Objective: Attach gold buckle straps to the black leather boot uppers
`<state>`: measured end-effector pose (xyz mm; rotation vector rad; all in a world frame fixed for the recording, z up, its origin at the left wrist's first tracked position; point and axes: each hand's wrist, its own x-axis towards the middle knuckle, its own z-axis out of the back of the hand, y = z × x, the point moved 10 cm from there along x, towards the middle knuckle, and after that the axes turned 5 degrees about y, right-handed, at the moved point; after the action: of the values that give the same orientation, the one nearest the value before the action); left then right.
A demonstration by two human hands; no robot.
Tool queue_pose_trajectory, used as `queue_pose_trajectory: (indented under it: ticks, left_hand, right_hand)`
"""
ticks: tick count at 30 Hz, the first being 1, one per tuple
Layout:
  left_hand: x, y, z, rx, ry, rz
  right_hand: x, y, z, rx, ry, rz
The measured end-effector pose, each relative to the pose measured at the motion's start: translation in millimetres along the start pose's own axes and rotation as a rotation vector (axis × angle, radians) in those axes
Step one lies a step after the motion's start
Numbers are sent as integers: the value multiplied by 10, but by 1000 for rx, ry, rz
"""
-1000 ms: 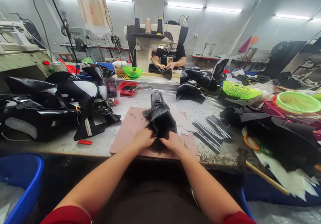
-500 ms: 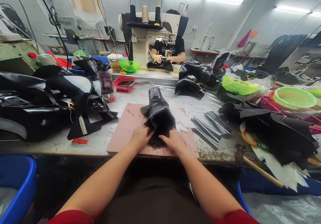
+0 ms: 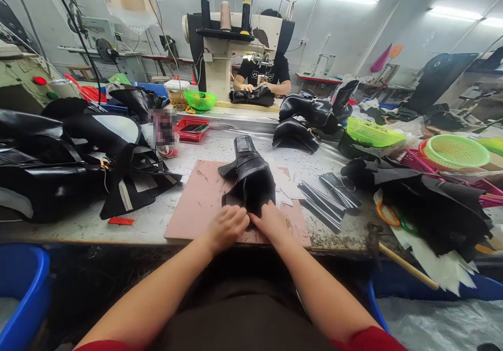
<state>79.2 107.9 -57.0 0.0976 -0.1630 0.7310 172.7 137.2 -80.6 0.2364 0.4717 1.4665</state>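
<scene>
A black leather boot upper [image 3: 253, 170] lies on a pink board [image 3: 184, 209], its wide open end facing me. My right hand [image 3: 272, 222] grips the near right edge of that opening, thumb pointing inward. At the near left edge, my left hand [image 3: 228, 228] is closed with the fingers curled, on the boot upper's rim; the fingertips are hidden. Inside the opening it is too dark to make out detail. White paper scraps [image 3: 285, 188] and black strips with white lines [image 3: 322, 204] lie to the right of the boot upper.
Black boot pieces [image 3: 129, 178] are heaped on the left, with more uppers [image 3: 298, 136] behind. Orange-handled scissors [image 3: 387, 216] and black scraps [image 3: 428, 204] lie right. A red tray [image 3: 192, 130] stands behind the board. Across the bench a person [image 3: 261, 78] works at a sewing machine.
My left hand has moved inward and closed more, its back turned up. My right hand stays on the boot upper's rim. The view has shifted slightly.
</scene>
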Motion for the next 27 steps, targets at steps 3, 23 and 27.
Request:
queue_pose_trajectory:
  ticks: [3, 23, 27]
  left_hand:
    - [-164, -244, -118, 5, 18, -134]
    - [553, -382, -254, -17, 217, 36]
    - [413, -321, -313, -42, 209, 5]
  right_hand:
    - [94, -87, 75, 59, 25, -6]
    - [253, -272, 606, -122, -143, -12]
    - [447, 313, 533, -204, -56, 208]
